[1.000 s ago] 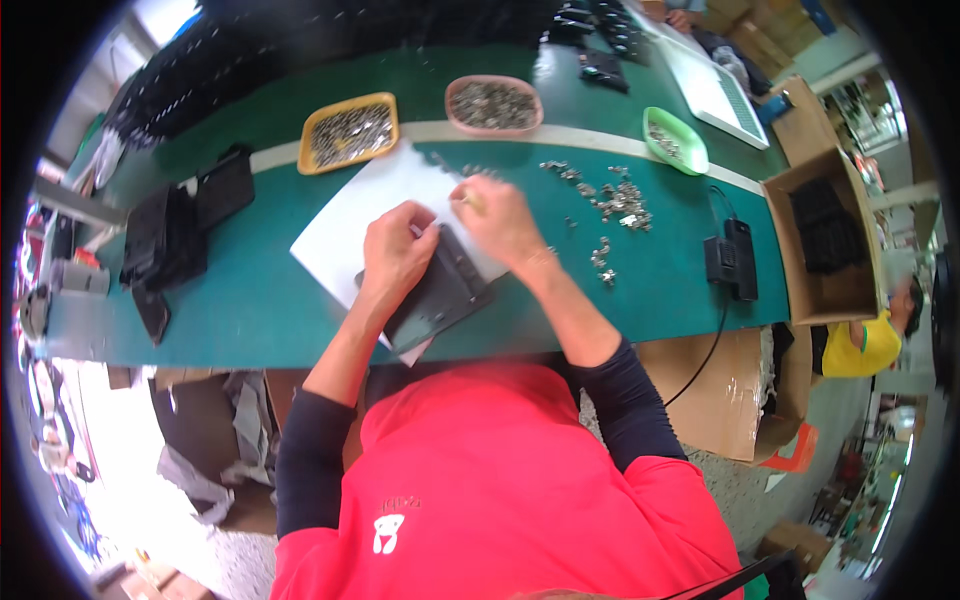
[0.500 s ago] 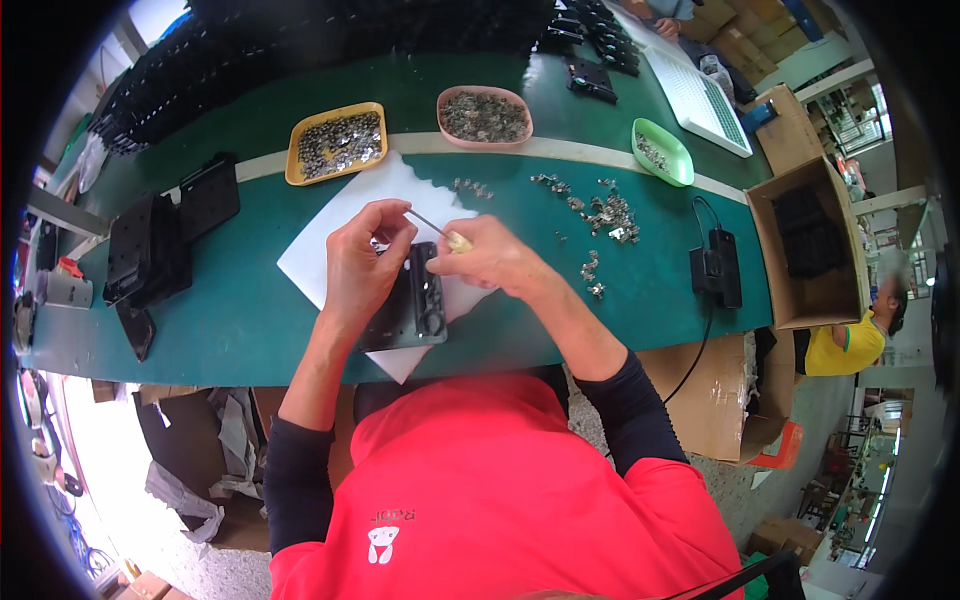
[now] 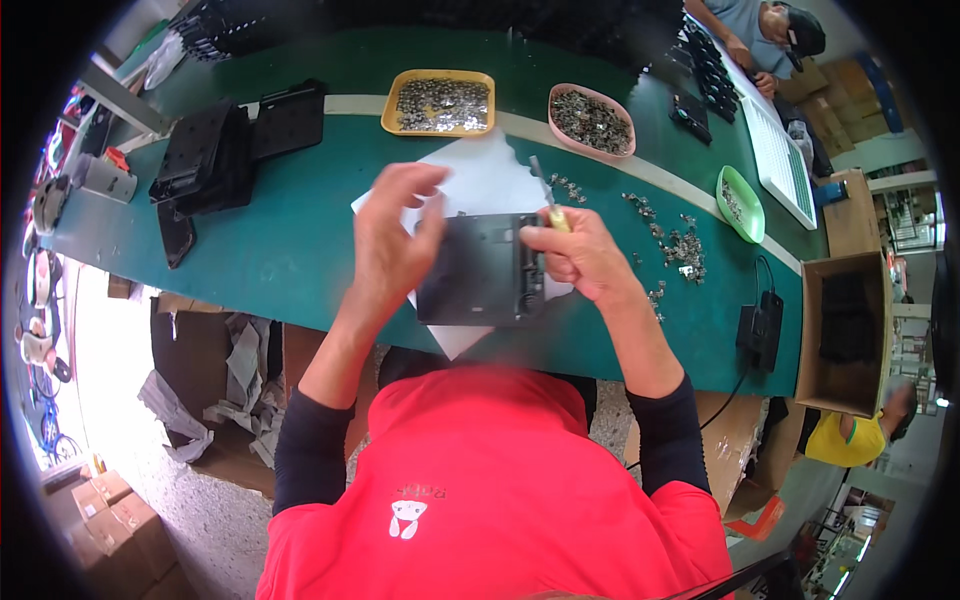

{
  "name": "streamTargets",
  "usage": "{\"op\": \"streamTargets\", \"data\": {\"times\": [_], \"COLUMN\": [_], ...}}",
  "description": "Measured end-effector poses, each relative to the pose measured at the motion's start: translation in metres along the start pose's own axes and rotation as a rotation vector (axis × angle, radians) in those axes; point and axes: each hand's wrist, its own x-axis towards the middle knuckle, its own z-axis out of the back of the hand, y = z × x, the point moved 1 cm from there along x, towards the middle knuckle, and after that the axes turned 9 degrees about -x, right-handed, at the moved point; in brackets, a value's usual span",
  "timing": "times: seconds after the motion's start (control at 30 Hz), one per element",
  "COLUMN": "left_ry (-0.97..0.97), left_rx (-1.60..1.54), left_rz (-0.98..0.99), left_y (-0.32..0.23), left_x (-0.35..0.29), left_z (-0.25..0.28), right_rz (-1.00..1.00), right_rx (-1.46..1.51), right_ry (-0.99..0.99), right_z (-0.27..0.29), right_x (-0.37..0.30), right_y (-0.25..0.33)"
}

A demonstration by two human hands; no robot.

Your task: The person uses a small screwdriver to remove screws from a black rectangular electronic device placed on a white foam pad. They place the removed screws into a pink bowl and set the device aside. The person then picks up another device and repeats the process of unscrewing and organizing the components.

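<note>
My right hand (image 3: 585, 255) is closed round a screwdriver (image 3: 560, 218) with a pale yellow handle, its metal shaft pointing up and away. The thumb of that hand also rests at the right edge of a flat black plastic housing (image 3: 470, 270), which has a channel with fittings along that side. At the housing's left edge is my left hand (image 3: 390, 240), slightly blurred, fingers and thumb apart with nothing seen between them. Beneath the housing lies a white foam sheet (image 3: 480, 160) on the green table (image 3: 330, 260).
Small metal parts fill a yellow tray (image 3: 388, 105), a pink tray (image 3: 630, 130) and a green tray (image 3: 755, 215). Loose metal clips (image 3: 685, 255) lie at the right, near a black power adapter (image 3: 762, 330). Black housings (image 3: 205, 160) stand left. A co-worker (image 3: 760, 40) sits far right.
The view has swung left. My hands have drawn apart; the screwdriver shaft, earlier at my left fingertips, now points up. The housing shows a broader face between the hands.
</note>
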Motion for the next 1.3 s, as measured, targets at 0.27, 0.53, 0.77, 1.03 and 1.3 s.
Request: {"op": "streamTargets", "data": {"times": [0.27, 0.53, 0.77, 1.03, 1.3], "left_ry": [0.389, 0.218, -0.006, -0.051, -0.039], "left_rx": [0.342, 0.19, 0.174, 0.221, 0.301], "left_rz": [-0.248, -0.32, 0.019, 0.197, 0.234], "left_y": [-0.022, -0.03, 0.016, 0.072, 0.069], "left_x": [-0.041, -0.032, -0.011, -0.03, -0.02], "left_z": [-0.05, -0.04, 0.018, 0.056, 0.046], "right_rz": [0.084, 0.263, 0.39, 0.273, -0.109], "right_rx": [0.144, 0.149, -0.153, -0.846, -1.678], "right_ry": [-0.189, -0.283, -0.594, -0.697, -0.528], "right_z": [0.003, 0.001, 0.09, 0.217, 0.238], "right_x": [-0.018, -0.025, -0.056, -0.059, -0.009], "right_y": [0.028, 0.05, 0.09, 0.143, 0.18]}}
